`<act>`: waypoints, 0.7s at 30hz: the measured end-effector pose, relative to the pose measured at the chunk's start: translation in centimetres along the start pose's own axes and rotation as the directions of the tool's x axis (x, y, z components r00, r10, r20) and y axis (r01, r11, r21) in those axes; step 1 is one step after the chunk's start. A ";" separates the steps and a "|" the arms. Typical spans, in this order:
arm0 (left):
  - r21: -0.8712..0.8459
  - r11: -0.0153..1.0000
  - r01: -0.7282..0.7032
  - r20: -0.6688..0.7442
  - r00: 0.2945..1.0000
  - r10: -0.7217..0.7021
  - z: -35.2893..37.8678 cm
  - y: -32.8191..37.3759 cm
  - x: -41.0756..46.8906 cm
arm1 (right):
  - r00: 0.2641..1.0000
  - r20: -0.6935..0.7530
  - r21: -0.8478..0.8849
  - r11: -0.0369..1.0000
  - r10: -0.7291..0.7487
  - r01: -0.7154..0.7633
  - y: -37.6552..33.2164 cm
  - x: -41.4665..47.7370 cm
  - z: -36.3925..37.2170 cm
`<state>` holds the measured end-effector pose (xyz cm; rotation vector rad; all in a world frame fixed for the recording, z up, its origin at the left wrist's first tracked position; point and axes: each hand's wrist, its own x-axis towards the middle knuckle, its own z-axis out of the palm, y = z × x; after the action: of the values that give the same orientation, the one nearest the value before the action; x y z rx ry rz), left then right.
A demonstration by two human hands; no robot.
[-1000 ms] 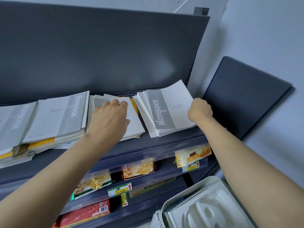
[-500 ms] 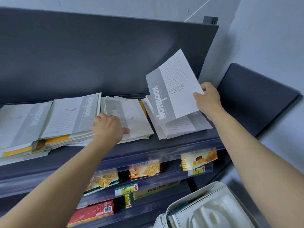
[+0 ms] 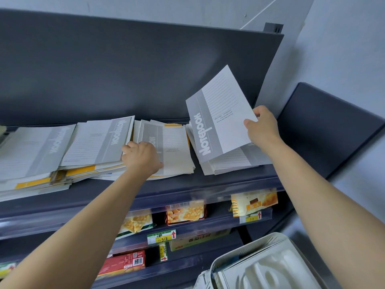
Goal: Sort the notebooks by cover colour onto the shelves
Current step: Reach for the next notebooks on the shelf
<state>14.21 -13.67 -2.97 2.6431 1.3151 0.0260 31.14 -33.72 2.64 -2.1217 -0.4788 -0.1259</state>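
While the right hand (image 3: 262, 130) pinches a grey-and-white paper notebook (image 3: 220, 113) by its edge — lifted and tilted above the rightmost pile of like notebooks (image 3: 233, 161) on the dark grey metal shelf (image 3: 187, 188) — the left hand (image 3: 141, 157) curls its fingers round the left edge of the middle pile (image 3: 177, 151), thumb on its cover.

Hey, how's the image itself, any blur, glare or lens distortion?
Head view: wide-angle lens bows the top shelf; light soft, no harsh glare; lifted notebook in the right hand and left hand gripping the middle stack are sharp; snack boxes below slightly soft.
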 end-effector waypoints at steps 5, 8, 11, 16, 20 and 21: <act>-0.034 0.999 0.003 -0.009 1.000 -0.004 0.2 -0.2 0.2 | 1.000 0.002 -0.005 1.000 -0.016 0.016 -0.3 -0.1 -0.3; -0.095 0.994 -0.058 -0.060 0.997 0.052 0.2 -0.3 -0.3 | 0.999 0.016 -0.013 0.999 -0.030 0.031 -0.7 0.0 0.1; -0.226 0.973 -0.042 -0.095 0.995 0.021 0.0 -0.7 -0.7 | 0.999 0.024 -0.019 0.999 -0.047 0.047 -1.2 0.2 0.7; -0.366 0.930 0.002 -0.092 0.995 -0.038 -1.2 -1.7 -0.7 | 0.997 0.023 -0.009 0.997 -0.074 0.074 -1.8 0.2 1.1; -0.612 0.790 0.027 -0.050 0.996 -0.072 -2.9 -2.5 -0.8 | 0.998 -0.005 0.035 0.997 -0.067 0.067 -2.6 0.0 1.3; -0.683 0.730 0.029 -0.043 0.996 -0.080 -3.3 -2.8 -0.9 | 0.998 -0.017 0.050 0.996 -0.067 0.067 -2.8 -0.1 1.3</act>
<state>11.15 -12.25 -0.14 1.9752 1.1097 0.5031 29.85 -31.27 4.08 -2.0543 -0.5390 -0.1665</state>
